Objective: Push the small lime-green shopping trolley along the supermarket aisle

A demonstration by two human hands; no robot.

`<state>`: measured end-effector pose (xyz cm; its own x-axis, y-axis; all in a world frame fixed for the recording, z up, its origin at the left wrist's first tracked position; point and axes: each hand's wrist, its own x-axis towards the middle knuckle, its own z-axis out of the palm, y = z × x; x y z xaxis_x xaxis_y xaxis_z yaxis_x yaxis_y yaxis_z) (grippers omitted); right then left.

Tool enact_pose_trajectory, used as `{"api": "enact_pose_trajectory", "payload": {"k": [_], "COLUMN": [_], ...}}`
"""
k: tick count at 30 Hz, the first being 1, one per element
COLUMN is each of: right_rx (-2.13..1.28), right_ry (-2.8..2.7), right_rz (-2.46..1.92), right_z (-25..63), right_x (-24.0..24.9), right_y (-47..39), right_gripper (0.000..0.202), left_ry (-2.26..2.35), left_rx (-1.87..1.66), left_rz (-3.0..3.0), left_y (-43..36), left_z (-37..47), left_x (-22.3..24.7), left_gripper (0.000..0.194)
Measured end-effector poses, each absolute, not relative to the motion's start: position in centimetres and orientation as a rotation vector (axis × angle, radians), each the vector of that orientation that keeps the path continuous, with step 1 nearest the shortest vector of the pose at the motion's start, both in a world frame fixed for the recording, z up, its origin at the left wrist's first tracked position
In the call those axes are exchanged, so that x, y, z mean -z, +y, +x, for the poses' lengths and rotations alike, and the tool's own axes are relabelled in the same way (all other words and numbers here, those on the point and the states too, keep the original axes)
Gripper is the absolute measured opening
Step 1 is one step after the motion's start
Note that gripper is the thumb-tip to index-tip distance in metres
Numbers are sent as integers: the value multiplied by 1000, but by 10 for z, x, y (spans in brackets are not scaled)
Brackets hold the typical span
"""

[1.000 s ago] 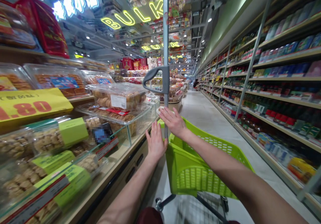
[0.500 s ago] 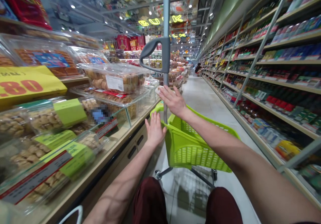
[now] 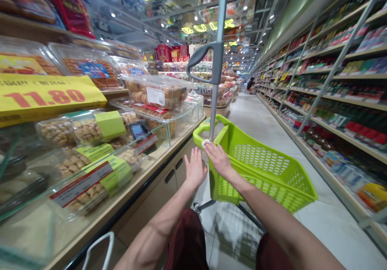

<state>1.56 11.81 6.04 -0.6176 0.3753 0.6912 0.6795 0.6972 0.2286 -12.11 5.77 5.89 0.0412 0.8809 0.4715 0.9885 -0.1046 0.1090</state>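
Observation:
My right hand (image 3: 219,159) presses a small folded white tissue (image 3: 205,143) under its fingertips. It rests against the near rim of a lime-green cart basket (image 3: 266,157), beside the foot of an upright metal pole (image 3: 213,112). My left hand (image 3: 196,169) is just to the left, its fingers spread and nothing in them, close to the basket's rounded green handle (image 3: 197,137). Higher on the pole sits a grey loop-shaped grip (image 3: 217,62), which neither hand touches.
To the left runs a glass-fronted counter with boxed pastries (image 3: 157,90) and a yellow price sign (image 3: 51,98). Stocked shelves (image 3: 341,100) line the right side. A person (image 3: 250,85) crouches far down the tiled aisle (image 3: 244,116). A cart wheel (image 3: 197,208) stands near my knees.
My right hand has come down the pole with the tissue, from above the basket to its near rim. My left hand has drawn slightly lower. The view has shifted left.

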Motion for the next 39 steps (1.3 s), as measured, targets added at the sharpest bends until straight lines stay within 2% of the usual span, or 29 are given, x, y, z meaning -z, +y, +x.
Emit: {"api": "enact_pose_trajectory", "payload": {"k": [6,11,14,20,23,30,33,39], "right_rx": [728,703,696,744,731,644,650,669], "right_ry": [-2438,-2620,-2626,-2374,-2439,-2656,-2591,-2173], "right_rz": [-803,-791,-770,-869,-873,-863,-845,-1033], "right_z": [26,31,33,38,40,50,58,72], "right_x": [-2,34,20,-41,-31,36,27,-24], "right_y": [106,93,89,97,98,80,75,84], "right_gripper": [48,37,38,46,44,35,36,48], "left_ry": [-1931,-1915,-1913,-1943,-1903,-1831,-1822,-1943], "left_rx": [586,533,526,595,586,520,530,663], "left_rz": [-2122,-2212,-2221,-2143,-2170,-2279,-2284,-2148], "left_y": [42,30,29,34,30,16,22,38], "left_z": [-121,-118,-116,-112,-107,-94,-92,-86], "left_x": [-25,-4,-2,-10,-10,-1,-2,-12], "left_gripper": [64,64,64,65,66,65,65,66]}}
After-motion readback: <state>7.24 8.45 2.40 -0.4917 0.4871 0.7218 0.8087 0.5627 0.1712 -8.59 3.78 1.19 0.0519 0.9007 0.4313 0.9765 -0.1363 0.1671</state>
